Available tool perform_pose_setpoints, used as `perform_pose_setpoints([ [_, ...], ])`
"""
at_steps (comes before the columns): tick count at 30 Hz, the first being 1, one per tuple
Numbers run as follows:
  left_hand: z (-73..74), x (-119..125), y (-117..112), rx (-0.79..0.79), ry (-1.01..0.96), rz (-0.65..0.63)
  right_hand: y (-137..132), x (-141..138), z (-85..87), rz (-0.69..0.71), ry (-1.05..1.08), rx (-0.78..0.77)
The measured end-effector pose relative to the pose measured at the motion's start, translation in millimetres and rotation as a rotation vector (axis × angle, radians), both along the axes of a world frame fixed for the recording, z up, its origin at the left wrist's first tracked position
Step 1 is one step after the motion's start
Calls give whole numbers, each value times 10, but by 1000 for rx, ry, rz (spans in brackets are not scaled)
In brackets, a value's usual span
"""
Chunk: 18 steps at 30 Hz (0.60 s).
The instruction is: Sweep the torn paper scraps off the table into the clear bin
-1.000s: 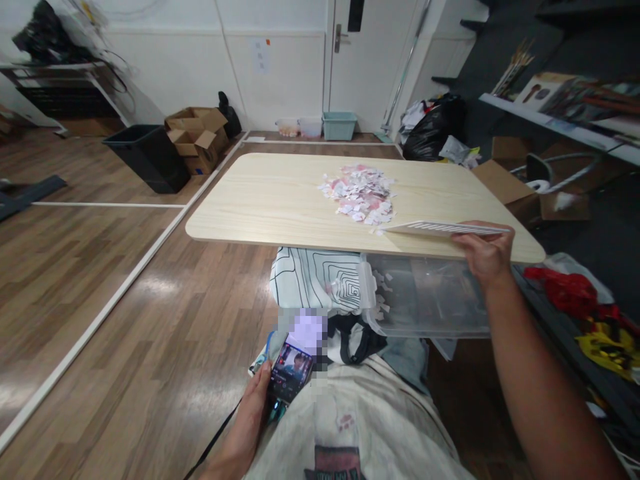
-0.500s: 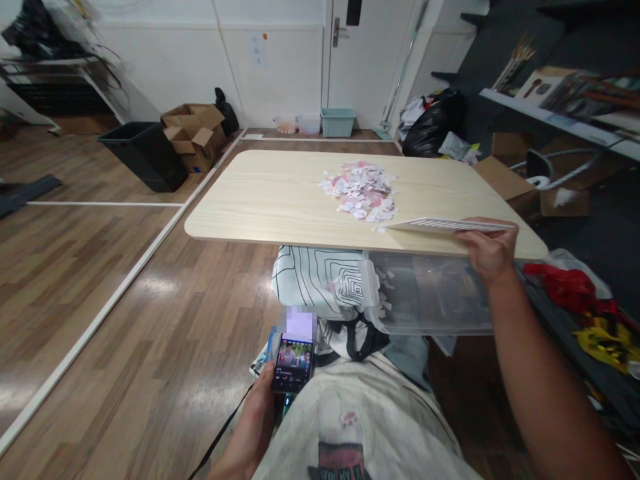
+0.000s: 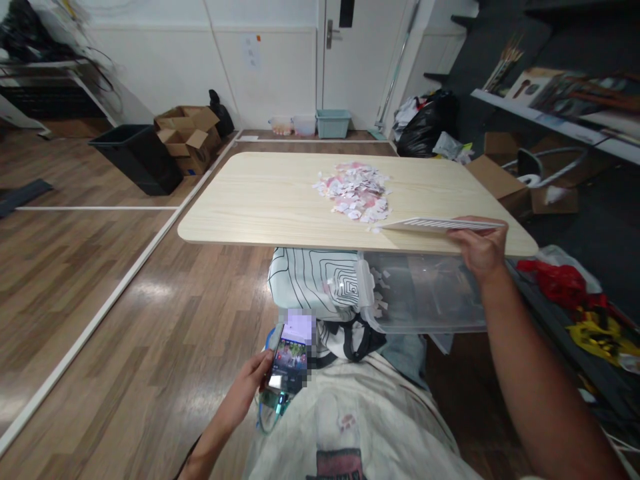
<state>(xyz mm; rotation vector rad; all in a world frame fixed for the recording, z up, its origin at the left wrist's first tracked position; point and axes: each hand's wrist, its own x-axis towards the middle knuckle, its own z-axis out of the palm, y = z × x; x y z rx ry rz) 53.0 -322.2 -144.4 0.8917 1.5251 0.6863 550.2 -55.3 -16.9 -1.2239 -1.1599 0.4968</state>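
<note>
My right hand (image 3: 479,248) grips the near end of a flat white slotted board (image 3: 437,225) at the table's (image 3: 260,200) front right edge. The board's far tip touches a pile of small pink and white paper scraps (image 3: 356,192) on the tabletop. Below the edge sits a clear plastic bin (image 3: 425,293) with a few scraps stuck to its left side. My left hand (image 3: 247,390) holds a lit phone (image 3: 289,357) low by my lap, fingers wrapped round it.
A patterned white cushion (image 3: 315,280) lies under the table beside the bin. Cardboard boxes (image 3: 187,137) and a black crate (image 3: 137,157) stand on the wooden floor at far left. A black rubbish bag (image 3: 425,127), shelf and red cloth (image 3: 560,283) crowd the right side.
My left hand has shifted the phone slightly left and lower. My right hand and the board stay at the table edge; the view has drifted a little.
</note>
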Motion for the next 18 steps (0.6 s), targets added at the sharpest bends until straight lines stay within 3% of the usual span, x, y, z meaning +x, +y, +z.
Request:
perform_pose_setpoints([
  [5, 44, 121, 7, 62, 128, -14, -33, -62, 45, -25, 62, -21],
  [9, 65, 181, 4, 154, 236, -155, -38, -74, 53, -29, 56, -17],
  [13, 45, 70, 60, 190, 316, -228, -45, -70, 53, -24, 69, -25],
  [15, 86, -22, 98, 220, 357, -160, -48, -67, 53, -8, 65, -24],
  [18, 325, -126, 203, 341, 329, 202, -42, -60, 43, -12, 57, -27],
])
